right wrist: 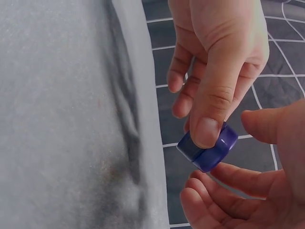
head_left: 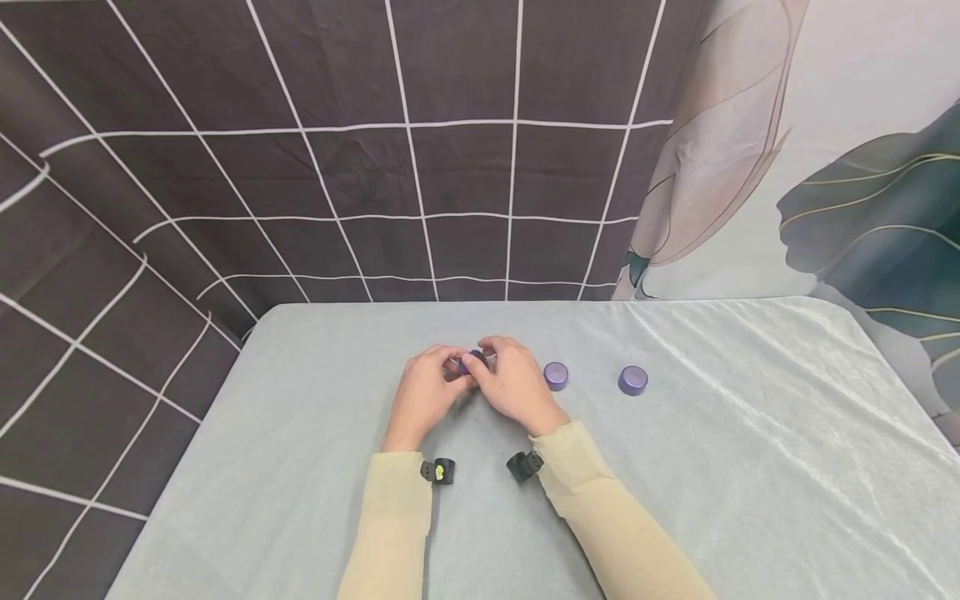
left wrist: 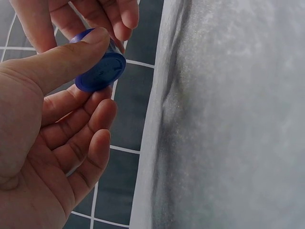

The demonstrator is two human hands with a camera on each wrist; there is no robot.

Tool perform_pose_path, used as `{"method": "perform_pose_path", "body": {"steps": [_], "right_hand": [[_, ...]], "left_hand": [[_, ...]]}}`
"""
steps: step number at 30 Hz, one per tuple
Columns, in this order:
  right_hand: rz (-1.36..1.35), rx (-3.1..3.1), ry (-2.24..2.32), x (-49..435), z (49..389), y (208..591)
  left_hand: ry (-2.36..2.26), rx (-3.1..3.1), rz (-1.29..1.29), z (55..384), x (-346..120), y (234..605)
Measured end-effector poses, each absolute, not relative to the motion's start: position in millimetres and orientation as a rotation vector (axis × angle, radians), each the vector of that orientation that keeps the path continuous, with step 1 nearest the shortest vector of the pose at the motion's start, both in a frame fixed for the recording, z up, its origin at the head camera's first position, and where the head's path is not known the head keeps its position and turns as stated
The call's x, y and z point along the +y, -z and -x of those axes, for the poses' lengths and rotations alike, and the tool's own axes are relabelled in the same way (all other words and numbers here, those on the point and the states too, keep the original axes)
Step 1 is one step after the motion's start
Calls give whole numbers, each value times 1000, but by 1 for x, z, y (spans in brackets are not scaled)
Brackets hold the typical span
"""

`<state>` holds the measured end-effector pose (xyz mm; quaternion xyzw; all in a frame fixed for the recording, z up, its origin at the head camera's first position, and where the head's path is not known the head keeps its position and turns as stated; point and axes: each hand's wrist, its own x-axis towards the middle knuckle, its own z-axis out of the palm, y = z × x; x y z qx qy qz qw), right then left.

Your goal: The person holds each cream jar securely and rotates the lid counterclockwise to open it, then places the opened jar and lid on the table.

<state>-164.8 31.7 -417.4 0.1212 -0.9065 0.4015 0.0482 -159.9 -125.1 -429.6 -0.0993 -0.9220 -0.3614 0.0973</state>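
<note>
A small round purple cap (head_left: 474, 362) is held above the table between the hands. The left hand (head_left: 426, 392) pinches it, the thumb pressing one side and fingers behind. In the left wrist view the cap (left wrist: 102, 71) turns a flat, rimmed face to the camera, and the left hand (left wrist: 52, 143) curls its lower fingers loosely. The right hand (head_left: 513, 382) is close beside it. In the right wrist view the right hand (right wrist: 257, 176) has fingertips at the edge of the cap (right wrist: 219, 150), with its thumb apart; whether those fingertips touch cannot be told.
Two similar purple caps stand on the table to the right: a nearer one (head_left: 556, 376) by the right wrist and a farther one (head_left: 633, 381). A pale grey cloth (head_left: 750, 483) covers the table. Behind hangs a dark, white-lined curtain (head_left: 465, 175).
</note>
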Motion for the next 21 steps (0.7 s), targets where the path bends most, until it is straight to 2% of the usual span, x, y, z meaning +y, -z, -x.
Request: {"method": "perform_pose_path", "body": {"steps": [21], "right_hand": [[-304,-2743,-1247,30,165,421]], "left_hand": [[1067,-2717,313,160,-125,430]]}}
